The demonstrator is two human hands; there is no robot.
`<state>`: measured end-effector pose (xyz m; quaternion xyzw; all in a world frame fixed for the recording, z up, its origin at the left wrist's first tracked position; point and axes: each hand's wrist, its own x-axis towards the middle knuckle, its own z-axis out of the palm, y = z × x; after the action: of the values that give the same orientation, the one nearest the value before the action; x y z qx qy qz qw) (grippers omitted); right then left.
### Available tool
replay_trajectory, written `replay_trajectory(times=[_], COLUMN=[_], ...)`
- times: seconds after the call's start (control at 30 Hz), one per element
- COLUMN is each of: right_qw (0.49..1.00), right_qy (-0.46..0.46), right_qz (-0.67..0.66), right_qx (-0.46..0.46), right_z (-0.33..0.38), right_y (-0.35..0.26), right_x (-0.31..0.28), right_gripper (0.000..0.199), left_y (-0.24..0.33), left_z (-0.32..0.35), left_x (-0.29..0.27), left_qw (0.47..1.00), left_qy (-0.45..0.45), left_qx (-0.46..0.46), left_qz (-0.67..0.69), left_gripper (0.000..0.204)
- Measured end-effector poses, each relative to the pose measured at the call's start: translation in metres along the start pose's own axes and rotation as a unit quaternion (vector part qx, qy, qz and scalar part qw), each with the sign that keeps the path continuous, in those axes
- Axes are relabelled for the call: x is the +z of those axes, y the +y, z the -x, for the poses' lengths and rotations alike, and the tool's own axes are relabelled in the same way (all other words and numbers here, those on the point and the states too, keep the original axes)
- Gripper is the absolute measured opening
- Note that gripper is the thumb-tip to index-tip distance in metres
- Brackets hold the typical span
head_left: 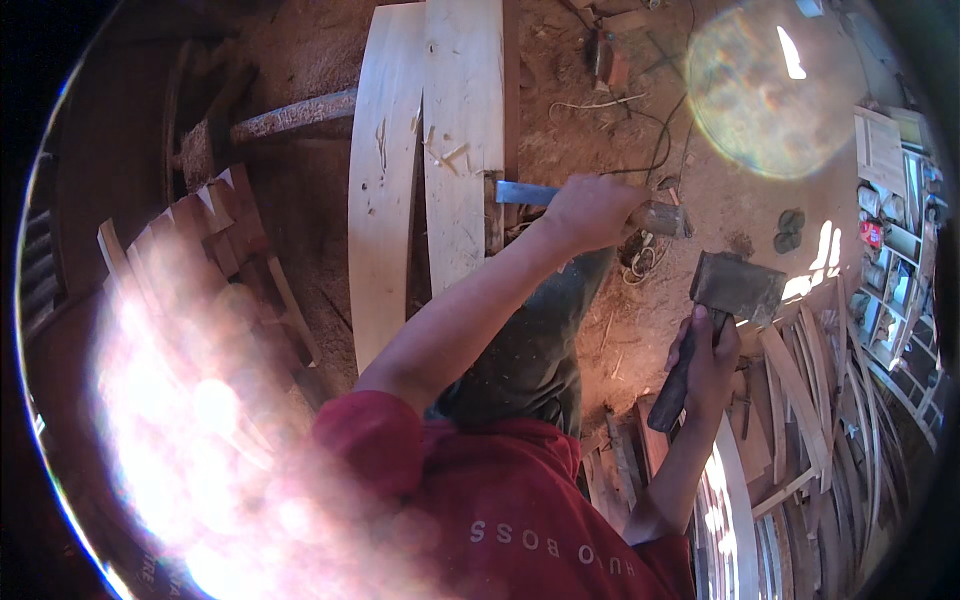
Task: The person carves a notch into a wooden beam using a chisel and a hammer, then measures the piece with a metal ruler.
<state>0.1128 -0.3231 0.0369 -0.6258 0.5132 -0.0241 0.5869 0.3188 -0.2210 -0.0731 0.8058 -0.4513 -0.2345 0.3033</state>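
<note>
My left hand (592, 212) is closed round the handle of a chisel (527, 193), whose flat metal blade points left. The blade's tip is at the right edge of a pale wooden board (462, 130), close to a cut notch (493, 205); whether it touches the wood I cannot tell. A few shavings (447, 152) lie on the board. To the right, my right hand (708, 355) grips a dark mallet (738, 285) by its handle. The mallet's block head is up, apart from the chisel's butt end.
A second pale board (383, 180) lies alongside on the left. Wood offcuts (225, 235) are piled at far left, and many strips (800, 400) lie at lower right. A cord (665, 135) runs over the dusty floor (620, 330). Shelves (900, 250) stand at far right. Glare blurs the lower left.
</note>
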Motion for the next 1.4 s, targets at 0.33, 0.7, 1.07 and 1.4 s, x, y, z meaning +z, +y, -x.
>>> replay_trajectory(times=[0.33,0.7,1.07,1.4], right_qw=[0.999,0.981,0.998,0.994], right_qy=[0.029,-0.109,-0.035,-0.020], right_qz=[0.000,0.159,-0.022,-0.055], right_qx=[-0.042,-0.032,0.056,0.091], right_z=[-0.015,-0.054,-0.002,0.040], right_y=[-0.001,-0.006,0.058,0.105], right_x=[0.019,0.001,0.006,0.002], right_gripper=[0.022,0.026,0.020,0.020], left_y=[-0.009,-0.020,-0.034,-0.107], left_z=[-0.002,-0.017,0.011,0.088], left_x=[-0.005,0.014,-0.063,-0.079], left_qw=[0.999,0.998,0.988,0.957], left_qy=[0.039,-0.008,0.011,0.053], left_qx=[0.012,-0.032,-0.136,-0.257], left_qz=[-0.010,-0.052,-0.077,-0.128], left_gripper=[0.036,0.038,0.030,0.036])
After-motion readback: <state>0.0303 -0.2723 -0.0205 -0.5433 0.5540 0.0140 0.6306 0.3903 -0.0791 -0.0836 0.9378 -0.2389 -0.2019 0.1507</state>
